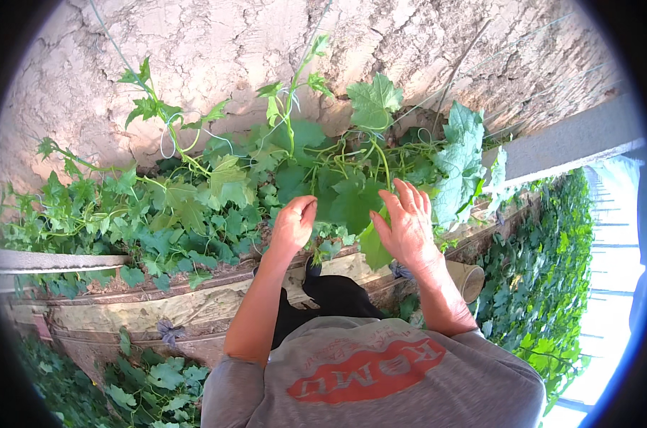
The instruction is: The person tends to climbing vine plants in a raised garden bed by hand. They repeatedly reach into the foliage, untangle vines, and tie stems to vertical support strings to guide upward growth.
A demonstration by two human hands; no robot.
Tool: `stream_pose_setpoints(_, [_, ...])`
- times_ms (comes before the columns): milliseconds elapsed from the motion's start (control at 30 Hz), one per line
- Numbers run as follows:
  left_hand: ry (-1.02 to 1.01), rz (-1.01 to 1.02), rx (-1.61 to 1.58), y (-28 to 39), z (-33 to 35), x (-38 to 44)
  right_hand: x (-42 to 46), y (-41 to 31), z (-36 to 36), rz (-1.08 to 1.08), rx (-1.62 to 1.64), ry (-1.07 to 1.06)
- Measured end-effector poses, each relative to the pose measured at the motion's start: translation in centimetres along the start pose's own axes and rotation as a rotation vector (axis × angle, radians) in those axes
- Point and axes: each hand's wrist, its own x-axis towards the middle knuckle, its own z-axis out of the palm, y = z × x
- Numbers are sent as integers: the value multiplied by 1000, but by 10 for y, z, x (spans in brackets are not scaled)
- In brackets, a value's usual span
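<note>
My left hand (pixel 295 223) is in front of the climbing vines with its thumb and fingers pressed together. I see nothing between those fingertips. To its right, my right hand (pixel 408 227) has its fingers apart, close to a vine stem (pixel 383 160) and over a bright green leaf (pixel 374 247). Whether it touches either one is hard to tell. A broad dark green leaf (pixel 355 200) hangs between the two hands. Beyond them, a young vine shoot (pixel 289 125) climbs a thin string (pixel 319 24), with pale twine looped around it. Another shoot (pixel 176 142) is tied to a string at the left.
A cracked earthen wall (pixel 205 53) rises behind the plants. Grey beams stand at the right (pixel 564 142) and left (pixel 61 261). A pale cylindrical container (pixel 465 281) sits beside my right forearm. Slanting strings (pixel 508 45) cross the upper right. More vines (pixel 542 257) grow along the right.
</note>
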Motion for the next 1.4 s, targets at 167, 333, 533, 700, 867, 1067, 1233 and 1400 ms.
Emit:
stream_pose_setpoints(167, [-24, 129, -139, 40, 44, 97, -7, 31, 1, 157, 448, -204])
stream_pose_setpoints(333, [-234, 46, -10, 46, 75, 123, -4, 78, 19, 176, 904, -264])
stream_pose_setpoints(533, [-262, -163, 42, 60, 55, 83, 48, 119, 63, 315, 1330, -80])
stream_pose_setpoints(700, [-379, -437, -467, 69, 37, 46, 98, 113, 128, -470, 838, -186])
stream_pose_setpoints(867, [-348, -69, -144, 70, 23, 15, 110, 114, 125, -627, 914, -428])
stream_pose_setpoints(1067, [-357, -178, -172, 91, -18, 3, 105, 145, 53, 200, 1640, -173])
stream_pose_setpoints(1233, [-356, -184, -201, 84, -34, -6, 45, 138, 29, -5, 1693, -800])
stream_pose_setpoints(1400, [-429, -201, -105, 90, -36, -15, -13, 62, 127, 407, 1599, -761])
